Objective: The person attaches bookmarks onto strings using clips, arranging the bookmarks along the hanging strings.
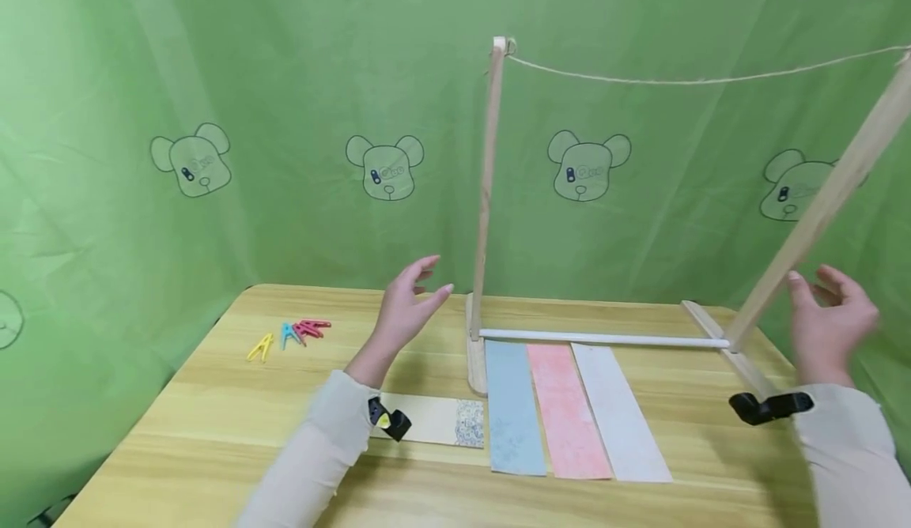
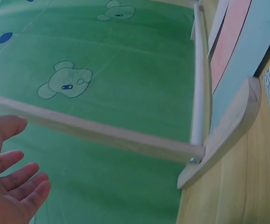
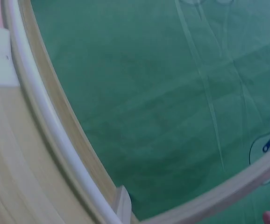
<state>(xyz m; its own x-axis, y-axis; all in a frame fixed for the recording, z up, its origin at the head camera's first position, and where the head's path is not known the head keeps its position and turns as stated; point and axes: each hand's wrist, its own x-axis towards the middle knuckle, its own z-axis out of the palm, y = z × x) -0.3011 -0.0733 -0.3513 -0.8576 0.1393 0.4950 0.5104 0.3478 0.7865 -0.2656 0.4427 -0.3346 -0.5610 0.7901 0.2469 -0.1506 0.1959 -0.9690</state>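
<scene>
My left hand [image 1: 407, 307] hovers left of the wooden frame's left post [image 1: 485, 196], fingers loosely bent and holding nothing. In the left wrist view its thumb and fingers are spread apart near that post. My right hand [image 1: 829, 322] is raised just outside the right post [image 1: 818, 196], fingers slightly curved, with nothing visible in it; whether it touches the post I cannot tell. A string [image 1: 697, 82] sags between the post tops, and a white rod [image 1: 605, 338] joins the bases. Before the rod lie a blue strip [image 1: 514, 409], a pink strip [image 1: 569, 409] and a white strip [image 1: 621, 413].
A cream strip with a blue-patterned end [image 1: 470, 424] lies crosswise, partly behind my left wrist. On the table's left are a yellow clothespin [image 1: 262, 348], a blue clothespin [image 1: 289, 334] and red clothespins [image 1: 311, 328]. A green curtain [image 1: 299, 228] with bear outlines surrounds the wooden table [image 1: 206, 433].
</scene>
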